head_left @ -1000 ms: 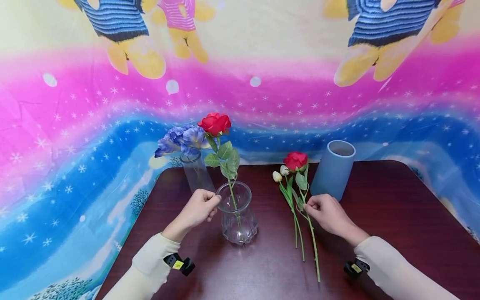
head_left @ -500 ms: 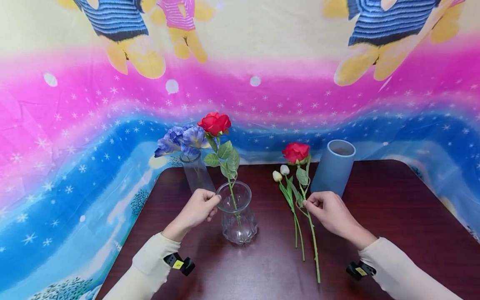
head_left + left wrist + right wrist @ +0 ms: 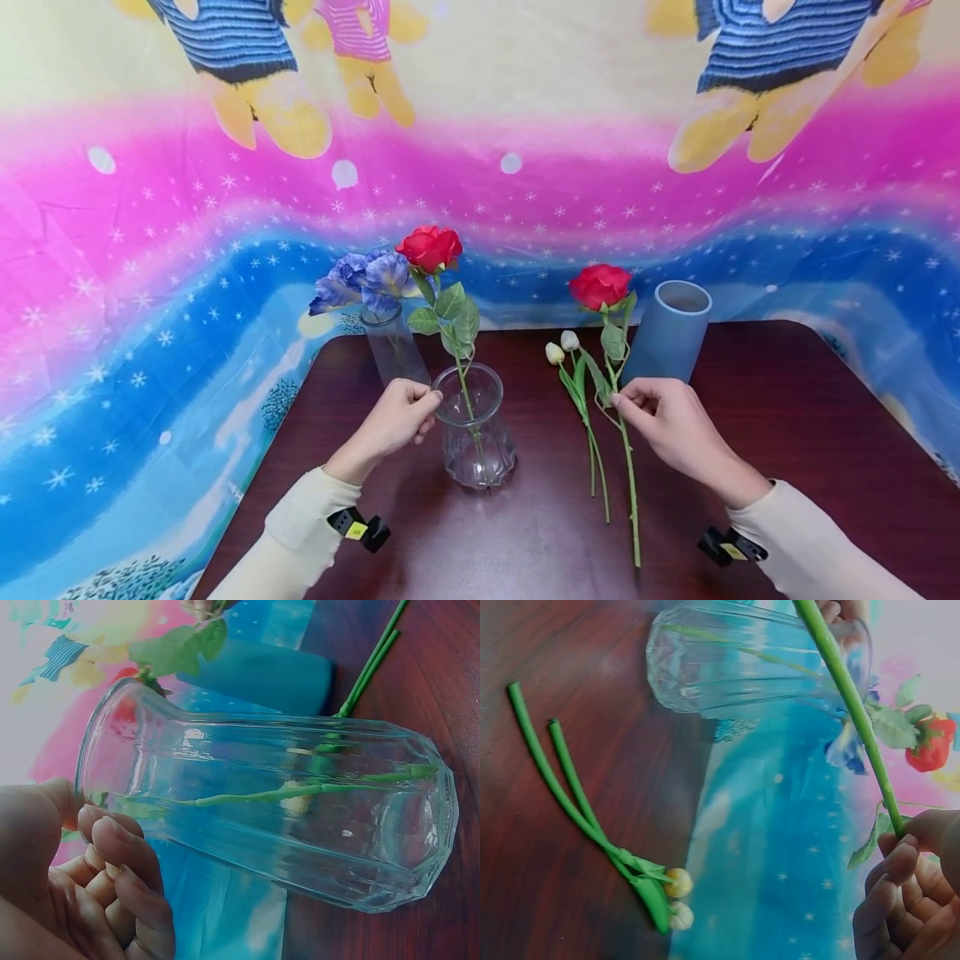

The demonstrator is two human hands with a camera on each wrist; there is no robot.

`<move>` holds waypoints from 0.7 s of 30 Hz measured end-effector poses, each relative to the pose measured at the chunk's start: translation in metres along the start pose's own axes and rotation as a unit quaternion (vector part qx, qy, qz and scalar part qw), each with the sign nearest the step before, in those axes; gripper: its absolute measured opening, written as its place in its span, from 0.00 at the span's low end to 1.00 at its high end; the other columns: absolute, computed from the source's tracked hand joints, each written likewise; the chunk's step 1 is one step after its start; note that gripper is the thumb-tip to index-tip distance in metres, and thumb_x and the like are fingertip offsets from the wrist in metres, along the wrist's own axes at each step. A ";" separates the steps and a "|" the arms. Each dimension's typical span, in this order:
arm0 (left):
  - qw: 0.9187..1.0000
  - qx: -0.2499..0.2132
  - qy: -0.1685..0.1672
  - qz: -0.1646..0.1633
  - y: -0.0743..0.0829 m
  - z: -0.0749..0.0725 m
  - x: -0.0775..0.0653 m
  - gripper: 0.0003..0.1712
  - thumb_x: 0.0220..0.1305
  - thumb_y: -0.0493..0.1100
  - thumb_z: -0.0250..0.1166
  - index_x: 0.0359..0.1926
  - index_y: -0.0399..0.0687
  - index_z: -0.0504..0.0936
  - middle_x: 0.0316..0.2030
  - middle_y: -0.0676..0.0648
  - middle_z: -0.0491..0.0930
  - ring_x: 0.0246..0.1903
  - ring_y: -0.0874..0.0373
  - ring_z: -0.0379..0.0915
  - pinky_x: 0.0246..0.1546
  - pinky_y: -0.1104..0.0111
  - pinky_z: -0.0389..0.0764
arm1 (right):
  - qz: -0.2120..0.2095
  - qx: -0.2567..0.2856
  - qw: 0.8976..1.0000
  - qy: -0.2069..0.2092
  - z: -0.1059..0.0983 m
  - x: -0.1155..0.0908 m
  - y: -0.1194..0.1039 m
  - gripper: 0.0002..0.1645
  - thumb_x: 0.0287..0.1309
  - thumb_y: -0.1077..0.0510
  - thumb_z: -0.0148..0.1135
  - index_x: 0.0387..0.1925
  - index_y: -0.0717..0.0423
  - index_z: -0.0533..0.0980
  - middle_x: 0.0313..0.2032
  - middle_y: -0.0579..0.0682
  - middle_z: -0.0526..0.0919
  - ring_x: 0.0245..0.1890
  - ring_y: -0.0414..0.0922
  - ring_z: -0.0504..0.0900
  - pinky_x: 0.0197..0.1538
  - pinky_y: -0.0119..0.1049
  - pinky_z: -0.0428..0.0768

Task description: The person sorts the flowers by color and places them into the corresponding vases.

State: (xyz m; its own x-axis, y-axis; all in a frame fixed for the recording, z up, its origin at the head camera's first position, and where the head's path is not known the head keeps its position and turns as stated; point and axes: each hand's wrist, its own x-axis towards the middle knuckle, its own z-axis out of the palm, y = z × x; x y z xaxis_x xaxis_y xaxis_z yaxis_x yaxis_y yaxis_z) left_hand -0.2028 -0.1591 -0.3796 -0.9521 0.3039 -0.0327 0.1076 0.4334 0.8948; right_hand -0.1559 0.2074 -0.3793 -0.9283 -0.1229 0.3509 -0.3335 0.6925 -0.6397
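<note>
The left hand (image 3: pixel 401 417), with curled fingers, pinched the rim of the glass vase (image 3: pixel 480 458), inside which one red rose (image 3: pixel 429 248) stood leaning. The right hand (image 3: pixel 667 421) pinched the stem of the second rose (image 3: pixel 600 287), whose bloom was near the blue vase (image 3: pixel 666 342). Two pale tulips (image 3: pixel 579 396) lay on the table (image 3: pixel 525 542) between both hands.

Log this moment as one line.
left hand: pinches clear vase rim | right hand: pinches red rose stem | tulips: lying on table
</note>
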 end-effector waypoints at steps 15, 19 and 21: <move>1.000 -0.001 -0.001 0.002 0.000 0.001 -0.001 0.24 0.71 0.37 0.53 0.14 0.43 0.68 0.10 0.53 0.68 0.10 0.64 0.65 0.17 0.73 0.71 | -0.041 0.004 0.997 0.062 -0.024 0.004 -0.017 0.07 0.61 0.61 0.69 0.28 0.47 0.84 0.18 0.39 0.75 0.18 0.33 0.67 0.23 0.29 0.66; 1.000 -0.002 -0.002 0.004 0.000 0.001 -0.001 0.24 0.72 0.37 0.53 0.14 0.43 0.68 0.10 0.53 0.68 0.10 0.63 0.65 0.17 0.72 0.72 | -0.043 0.005 0.997 0.069 -0.031 0.005 -0.022 0.06 0.61 0.62 0.69 0.30 0.49 0.85 0.19 0.40 0.77 0.18 0.34 0.67 0.23 0.29 0.65; 1.000 -0.001 0.000 0.003 0.000 0.001 0.000 0.25 0.72 0.37 0.52 0.14 0.44 0.68 0.10 0.53 0.69 0.10 0.63 0.65 0.17 0.72 0.72 | -0.045 0.006 0.996 0.074 -0.033 0.007 -0.025 0.05 0.61 0.62 0.68 0.31 0.50 0.85 0.20 0.41 0.78 0.18 0.34 0.67 0.23 0.28 0.65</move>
State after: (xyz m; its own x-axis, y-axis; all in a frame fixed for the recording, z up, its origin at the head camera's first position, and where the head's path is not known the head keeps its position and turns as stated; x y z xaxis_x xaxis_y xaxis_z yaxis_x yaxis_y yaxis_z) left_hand -0.2023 -0.1587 -0.3795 -0.9512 0.3074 -0.0268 0.1138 0.4300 0.8956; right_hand -0.1488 0.2131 -0.3381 -0.8603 -0.0772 0.5040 -0.4170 0.6752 -0.6085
